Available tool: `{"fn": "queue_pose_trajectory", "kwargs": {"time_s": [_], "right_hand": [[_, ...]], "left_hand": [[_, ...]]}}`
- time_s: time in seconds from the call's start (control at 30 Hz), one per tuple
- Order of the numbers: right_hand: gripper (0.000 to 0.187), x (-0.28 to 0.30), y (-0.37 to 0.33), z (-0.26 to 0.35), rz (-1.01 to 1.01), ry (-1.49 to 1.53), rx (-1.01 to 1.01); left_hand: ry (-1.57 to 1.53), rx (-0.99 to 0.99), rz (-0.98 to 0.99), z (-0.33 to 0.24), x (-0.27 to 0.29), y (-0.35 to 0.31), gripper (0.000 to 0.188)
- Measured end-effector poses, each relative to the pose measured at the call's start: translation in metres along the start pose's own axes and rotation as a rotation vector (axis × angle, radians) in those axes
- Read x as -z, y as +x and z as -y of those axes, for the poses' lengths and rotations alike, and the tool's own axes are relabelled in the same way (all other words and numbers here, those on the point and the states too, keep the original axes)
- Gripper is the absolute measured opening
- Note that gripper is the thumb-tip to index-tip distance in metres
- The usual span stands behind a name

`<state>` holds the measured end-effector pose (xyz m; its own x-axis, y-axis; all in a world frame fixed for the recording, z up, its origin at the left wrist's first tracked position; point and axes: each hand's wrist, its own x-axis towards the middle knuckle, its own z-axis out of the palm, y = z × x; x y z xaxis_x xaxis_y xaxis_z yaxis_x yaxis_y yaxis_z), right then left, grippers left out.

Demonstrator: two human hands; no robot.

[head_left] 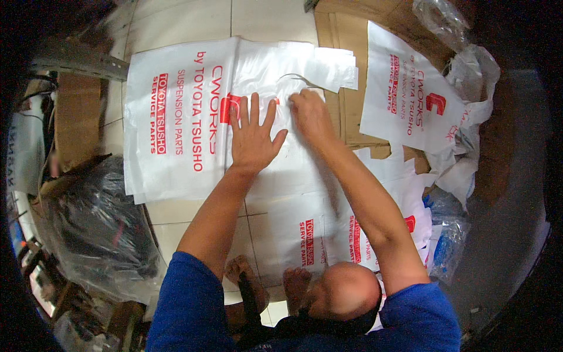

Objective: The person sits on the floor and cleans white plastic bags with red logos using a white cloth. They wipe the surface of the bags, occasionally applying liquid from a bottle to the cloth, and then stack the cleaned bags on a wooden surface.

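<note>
Item: 1 white plastic sheet [205,126], red print, flat on tiled floor [272,23], under both hands. L hand [256,138]: spread, palm down, mid-sheet. R hand [311,117]: fingers bunched at sheet's right part; can't tell if pinching anything. Surrounds: brown cardboard [350,114] far right w/ 2nd printed sheet [399,88] on top; clear plastic bag [102,223], dark contents, at left.

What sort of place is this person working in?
Probably a storeroom or small packing area, though I can't be sure: printed white plastic sheets are spread over a tiled floor, beside flat brown cardboard.
</note>
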<state>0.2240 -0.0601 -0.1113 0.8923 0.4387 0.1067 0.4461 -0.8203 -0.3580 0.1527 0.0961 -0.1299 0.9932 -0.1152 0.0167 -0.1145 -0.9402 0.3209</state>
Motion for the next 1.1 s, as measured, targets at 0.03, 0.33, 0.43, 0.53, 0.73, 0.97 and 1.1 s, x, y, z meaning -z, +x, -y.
{"fn": "queue_pose_trajectory", "kwargs": {"time_s": [0.03,0.33,0.43,0.53,0.73,0.97,1.1], "right_hand": [[0.011,-0.004,0.002,-0.001,-0.029,-0.013,0.01],[0.012,0.031,-0.056,0.03,0.084,0.22,-0.064],[0.012,0.009,-0.092,0.05,0.123,0.284,-0.003],[0.009,-0.006,-0.093,0.045,0.135,0.166,0.027],[0.005,0.0,-0.098,0.039,0.305,0.155,0.182],[0.005,0.002,-0.089,0.044,0.269,0.222,0.141],[0.006,-0.001,-0.074,0.024,0.15,0.107,0.073]], "left_hand": [[-0.005,-0.007,0.003,0.0,-0.001,-0.002,0.07],[0.071,-0.019,-0.058,0.005,-0.001,-0.005,0.061],[0.068,-0.033,-0.076,0.001,0.0,-0.004,0.06],[0.072,-0.042,-0.091,0.002,-0.001,-0.002,0.06],[0.073,-0.031,-0.059,0.002,-0.002,-0.005,0.06],[0.077,-0.042,-0.074,0.004,-0.002,-0.004,0.059],[0.085,-0.057,-0.08,0.0,-0.001,-0.003,0.057]]}}
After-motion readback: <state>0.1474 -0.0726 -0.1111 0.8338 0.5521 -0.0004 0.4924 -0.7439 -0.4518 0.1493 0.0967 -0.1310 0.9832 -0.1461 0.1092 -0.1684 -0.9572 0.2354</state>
